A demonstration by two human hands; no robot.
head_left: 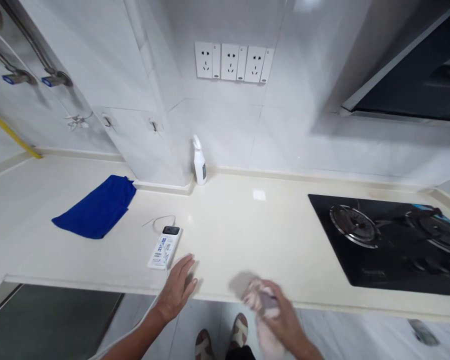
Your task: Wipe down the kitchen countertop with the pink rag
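Note:
My left hand [178, 285] hovers at the front edge of the pale countertop [225, 240], fingers apart and holding nothing. Just beyond it lies a white power bank [165, 248] with a dark end and a white cable plugged in. My right hand [283, 320] is closed around a crumpled pinkish cloth [255, 296], part of which hangs below the counter edge. The cloth is somewhat blurred, and a greyish patch shows between the fingers and its folds. Against the wall corner stands a white spray bottle [200, 162], upright.
A blue cloth [99, 207] lies spread on the left of the counter. To the right is a black gas hob [390, 245] under a dark range hood [416, 70]. Wall sockets [232, 62] sit above the counter. A white cable [146, 317] runs past my left arm.

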